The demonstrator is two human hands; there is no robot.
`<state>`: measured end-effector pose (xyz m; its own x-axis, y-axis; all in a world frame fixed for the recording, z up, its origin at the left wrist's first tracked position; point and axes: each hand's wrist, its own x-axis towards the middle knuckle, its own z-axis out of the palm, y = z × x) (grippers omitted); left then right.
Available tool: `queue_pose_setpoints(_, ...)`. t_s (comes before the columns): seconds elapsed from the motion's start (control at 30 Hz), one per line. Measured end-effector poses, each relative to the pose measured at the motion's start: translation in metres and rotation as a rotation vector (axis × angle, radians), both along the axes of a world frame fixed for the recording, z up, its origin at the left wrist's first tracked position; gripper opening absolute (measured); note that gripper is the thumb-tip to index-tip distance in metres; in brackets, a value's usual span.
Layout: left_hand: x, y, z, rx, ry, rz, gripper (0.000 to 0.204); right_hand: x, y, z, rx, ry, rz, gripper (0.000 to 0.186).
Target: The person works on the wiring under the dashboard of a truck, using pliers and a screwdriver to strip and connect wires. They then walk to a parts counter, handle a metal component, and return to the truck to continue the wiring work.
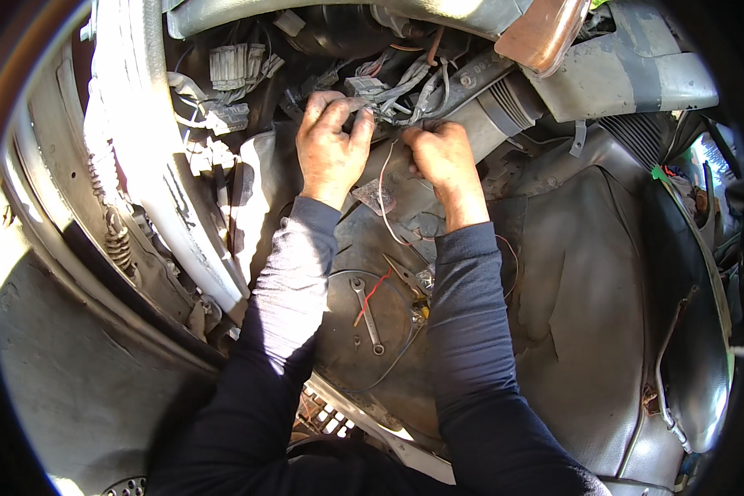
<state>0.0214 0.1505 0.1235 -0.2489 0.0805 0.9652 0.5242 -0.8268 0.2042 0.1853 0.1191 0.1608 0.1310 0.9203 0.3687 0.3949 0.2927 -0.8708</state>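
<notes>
Beneath the dashboard, both my hands are at a bundle of grey wires (413, 83). My left hand (332, 157) is closed, its thumb and fingers pinching the wires just below a pale connector (362, 86). To its right, my right hand (445, 157) is curled into a pinch at the lower end of the same bundle. A thin reddish-brown wire (382, 192) hangs from beside the right fingertips and loops down toward the floor. The exact strands between my fingertips are too small to make out.
On the dark floor mat lie a combination wrench (368, 318), a short red wire (374, 296) and pliers (407, 277), partly behind my right sleeve. Block connectors (236, 68) hang at the upper left. The door frame (136, 157) rises on the left, a dark covered panel (579, 281) on the right.
</notes>
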Motion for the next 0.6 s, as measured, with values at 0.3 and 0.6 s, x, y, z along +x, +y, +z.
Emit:
queue_pose_setpoints(0.3, 0.004, -0.019, 0.012, -0.415, -0.331, -0.915, 0.015, -0.005, -0.014, 0.003, -0.024, 0.402, 0.248, 0.013)
queue_pose_setpoints(0.6, -0.003, -0.029, 0.012, -0.19, 0.23, -0.261, 0.026, -0.003, 0.0, -0.009, 0.088, 0.579, 0.453, 0.011)
